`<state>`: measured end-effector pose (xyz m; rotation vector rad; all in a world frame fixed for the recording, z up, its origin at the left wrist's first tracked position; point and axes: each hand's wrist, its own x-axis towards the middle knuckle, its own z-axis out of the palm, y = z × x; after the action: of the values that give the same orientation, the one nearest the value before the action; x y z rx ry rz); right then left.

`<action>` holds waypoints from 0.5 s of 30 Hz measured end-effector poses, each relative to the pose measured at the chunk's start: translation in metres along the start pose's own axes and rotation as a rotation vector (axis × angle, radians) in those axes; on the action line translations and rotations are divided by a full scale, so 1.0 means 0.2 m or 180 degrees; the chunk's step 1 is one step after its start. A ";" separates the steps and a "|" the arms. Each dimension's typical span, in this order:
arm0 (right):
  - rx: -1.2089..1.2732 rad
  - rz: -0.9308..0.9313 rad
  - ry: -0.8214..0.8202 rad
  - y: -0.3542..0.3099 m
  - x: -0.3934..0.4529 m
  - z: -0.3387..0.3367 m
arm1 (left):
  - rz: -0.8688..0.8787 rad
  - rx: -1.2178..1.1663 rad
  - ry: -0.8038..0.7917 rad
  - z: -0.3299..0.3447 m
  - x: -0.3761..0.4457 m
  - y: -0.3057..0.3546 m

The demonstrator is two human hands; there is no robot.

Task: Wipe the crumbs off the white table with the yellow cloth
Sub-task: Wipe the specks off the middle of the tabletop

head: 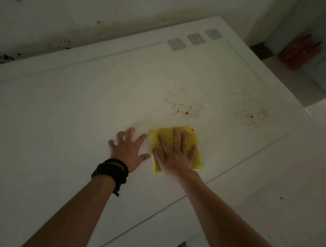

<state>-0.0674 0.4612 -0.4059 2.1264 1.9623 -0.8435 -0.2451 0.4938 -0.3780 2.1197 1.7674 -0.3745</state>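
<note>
A folded yellow cloth [192, 139] lies flat on the white table [84, 105]. My right hand [175, 153] presses down on the cloth with its fingers spread. My left hand [128, 148] rests open on the bare table just left of the cloth, a dark bead bracelet on its wrist. A patch of brown crumbs [185, 108] lies a little beyond the cloth. A fainter second patch of crumbs [252, 116] sits further right, near the table's right edge.
Three grey patterned squares [195, 39] sit at the table's far right corner. A stained wall runs along the far edge. An orange-red object [299, 52] lies on the floor beyond the right corner. The table's near edge runs diagonally at lower right.
</note>
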 end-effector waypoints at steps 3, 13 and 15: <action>-0.0032 -0.0102 0.0064 0.00 0.09 -0.04 | -0.0138 0.0024 0.0031 -0.09 0.16 -0.01; -0.0195 -0.0264 -0.0020 0.02 0.62 -0.32 | -0.0571 0.0006 -0.0589 -0.29 0.64 0.03; -0.0211 -0.0357 -0.0002 -0.02 0.78 -0.41 | -0.0644 0.0027 -0.0589 -0.30 0.70 0.02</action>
<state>-0.0456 0.6361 -0.4110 1.9961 2.0956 -0.7846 -0.2165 0.6434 -0.3824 1.8494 1.8764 -0.6114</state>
